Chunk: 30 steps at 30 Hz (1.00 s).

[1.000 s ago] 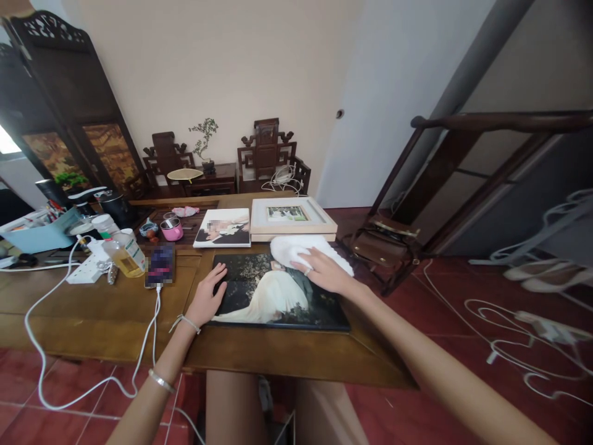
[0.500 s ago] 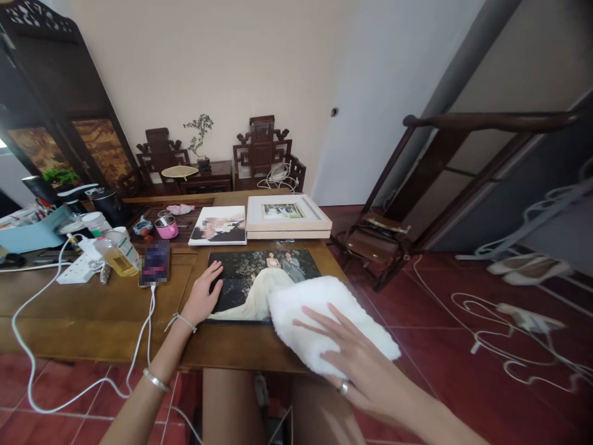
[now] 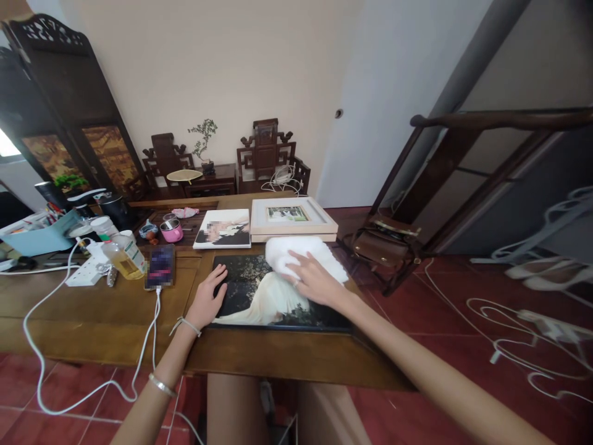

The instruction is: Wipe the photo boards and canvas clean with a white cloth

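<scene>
A large wedding photo panel lies flat on the wooden table, showing a white gown against dark foliage. My left hand rests on the panel's left edge, fingers stretched out and holding nothing. Over the upper right part of the picture, my right hand presses a fluffy white cloth down, its fingers spread across the top. The cloth hides the figures' upper bodies and the panel's far right corner. It reaches close to the front of a stack of pale frames.
Left of the frames lies a white-edged photo print. A charging phone, an oil-coloured bottle, a power strip and a pink cup occupy the table's left side. A wooden chair with a brown bag stands right.
My right hand has moved the white cloth away from me, from the panel's near right corner to its far right part. My left hand stays on the left edge.
</scene>
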{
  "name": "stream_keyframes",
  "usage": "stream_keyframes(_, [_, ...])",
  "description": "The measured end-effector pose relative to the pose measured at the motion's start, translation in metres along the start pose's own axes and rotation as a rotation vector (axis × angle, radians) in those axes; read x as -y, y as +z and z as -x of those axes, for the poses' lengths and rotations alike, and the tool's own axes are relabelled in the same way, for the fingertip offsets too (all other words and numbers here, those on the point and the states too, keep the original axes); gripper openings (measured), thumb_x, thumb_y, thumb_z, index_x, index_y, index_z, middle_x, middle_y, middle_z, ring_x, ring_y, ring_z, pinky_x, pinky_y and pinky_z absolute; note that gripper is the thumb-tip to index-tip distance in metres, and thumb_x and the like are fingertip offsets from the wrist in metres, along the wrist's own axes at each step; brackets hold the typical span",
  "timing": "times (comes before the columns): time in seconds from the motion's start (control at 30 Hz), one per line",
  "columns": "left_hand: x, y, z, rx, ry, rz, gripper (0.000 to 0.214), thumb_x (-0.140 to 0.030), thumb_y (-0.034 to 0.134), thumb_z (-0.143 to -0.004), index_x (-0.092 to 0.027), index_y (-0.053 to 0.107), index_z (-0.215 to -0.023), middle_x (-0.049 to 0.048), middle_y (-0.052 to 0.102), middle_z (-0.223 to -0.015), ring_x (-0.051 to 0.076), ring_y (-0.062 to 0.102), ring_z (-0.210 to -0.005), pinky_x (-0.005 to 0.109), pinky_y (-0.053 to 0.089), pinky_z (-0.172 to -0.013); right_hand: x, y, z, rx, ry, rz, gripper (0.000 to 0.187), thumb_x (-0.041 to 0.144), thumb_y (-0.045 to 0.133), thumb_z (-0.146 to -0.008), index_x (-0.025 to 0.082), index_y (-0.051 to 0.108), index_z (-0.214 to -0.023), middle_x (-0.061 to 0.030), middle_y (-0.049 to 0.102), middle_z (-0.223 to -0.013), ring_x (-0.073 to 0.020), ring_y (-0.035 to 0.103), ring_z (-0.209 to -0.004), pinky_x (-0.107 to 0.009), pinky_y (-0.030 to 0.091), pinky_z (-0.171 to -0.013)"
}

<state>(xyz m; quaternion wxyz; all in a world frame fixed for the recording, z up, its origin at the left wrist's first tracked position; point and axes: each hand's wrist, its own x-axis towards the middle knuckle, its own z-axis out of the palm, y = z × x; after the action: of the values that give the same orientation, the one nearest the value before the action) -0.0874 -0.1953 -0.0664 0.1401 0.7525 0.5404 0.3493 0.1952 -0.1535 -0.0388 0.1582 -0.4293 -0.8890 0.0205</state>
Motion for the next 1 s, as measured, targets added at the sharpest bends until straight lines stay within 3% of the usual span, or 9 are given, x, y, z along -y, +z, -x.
stream_keyframes(0.07, [-0.001, 0.0, 0.0, -0.003, -0.001, 0.007, 0.037, -0.029, 0.043, -0.086, -0.016, 0.057, -0.118, 0.0089, 0.049, -0.133, 0.02, 0.038, -0.128, 0.041, 0.028, -0.109, 0.019, -0.002, 0.025, 0.014, -0.039, 0.0, 0.029, 0.024, 0.039, -0.087, 0.012, 0.062, -0.103, -0.0185, 0.05, -0.129, -0.0304, 0.027, -0.131, -0.056, 0.021, -0.103])
stream_keyframes(0.2, [-0.003, 0.001, 0.0, -0.011, -0.008, 0.033, 0.037, -0.029, 0.043, -0.085, -0.017, 0.058, -0.117, 0.0085, 0.05, -0.133, 0.021, 0.038, -0.128, 0.042, 0.028, -0.109, 0.064, -0.011, 0.084, 0.065, -0.142, -0.029, 0.025, 0.011, 0.045, -0.076, 0.019, 0.065, -0.087, -0.0064, 0.039, -0.14, -0.0283, 0.014, -0.135, -0.058, 0.013, -0.106])
stream_keyframes(0.3, [-0.004, 0.001, 0.0, -0.006, -0.012, 0.029, 0.038, -0.029, 0.043, -0.085, -0.015, 0.057, -0.118, 0.0102, 0.049, -0.133, 0.021, 0.038, -0.128, 0.041, 0.028, -0.109, 0.084, -0.019, 0.105, 0.127, -0.198, -0.063, 0.021, 0.012, 0.047, -0.073, 0.02, 0.066, -0.081, -0.0047, 0.035, -0.142, -0.0303, 0.012, -0.136, -0.061, 0.009, -0.106])
stream_keyframes(0.43, [-0.003, 0.0, 0.001, -0.005, -0.006, -0.004, 0.039, -0.028, 0.042, -0.086, -0.014, 0.056, -0.119, 0.0105, 0.048, -0.134, 0.02, 0.039, -0.128, 0.041, 0.029, -0.109, 0.076, -0.019, 0.083, 0.171, -0.184, -0.092, 0.023, 0.015, 0.046, -0.077, 0.02, 0.065, -0.089, -0.0067, 0.042, -0.138, -0.0271, 0.018, -0.135, -0.057, 0.013, -0.107])
stream_keyframes(0.63, [0.0, 0.001, 0.001, -0.004, -0.001, -0.022, 0.039, -0.028, 0.041, -0.086, -0.014, 0.055, -0.12, 0.0101, 0.047, -0.134, 0.019, 0.04, -0.128, 0.04, 0.03, -0.108, 0.033, 0.001, -0.007, 0.081, -0.038, -0.014, 0.034, 0.029, 0.037, -0.09, 0.014, 0.059, -0.112, -0.0181, 0.052, -0.126, -0.0275, 0.028, -0.131, -0.055, 0.019, -0.103])
stream_keyframes(0.73, [0.001, 0.001, 0.001, -0.003, -0.004, -0.027, 0.039, -0.028, 0.041, -0.086, -0.014, 0.054, -0.12, 0.0101, 0.047, -0.135, 0.019, 0.039, -0.128, 0.04, 0.029, -0.109, 0.029, 0.008, -0.033, 0.042, 0.013, 0.026, 0.038, 0.033, 0.034, -0.092, 0.013, 0.057, -0.116, -0.0196, 0.053, -0.125, -0.0292, 0.03, -0.129, -0.056, 0.021, -0.101])
stream_keyframes(0.83, [0.001, 0.001, 0.001, -0.001, -0.008, -0.031, 0.039, -0.028, 0.041, -0.086, -0.013, 0.054, -0.121, 0.0105, 0.046, -0.135, 0.019, 0.039, -0.128, 0.04, 0.029, -0.108, 0.044, 0.01, -0.022, 0.025, -0.008, 0.012, 0.034, 0.029, 0.037, -0.091, 0.016, 0.058, -0.113, -0.0165, 0.05, -0.128, -0.0302, 0.028, -0.13, -0.058, 0.019, -0.101])
stream_keyframes(1.0, [0.0, 0.002, 0.0, 0.006, -0.008, -0.023, 0.042, -0.028, 0.041, -0.086, -0.011, 0.051, -0.123, 0.0116, 0.045, -0.136, 0.019, 0.038, -0.129, 0.04, 0.028, -0.109, 0.088, 0.003, 0.049, 0.084, -0.15, -0.067, 0.028, 0.02, 0.046, -0.081, 0.021, 0.063, -0.103, -0.0072, 0.038, -0.14, -0.0308, 0.016, -0.134, -0.06, 0.008, -0.105])
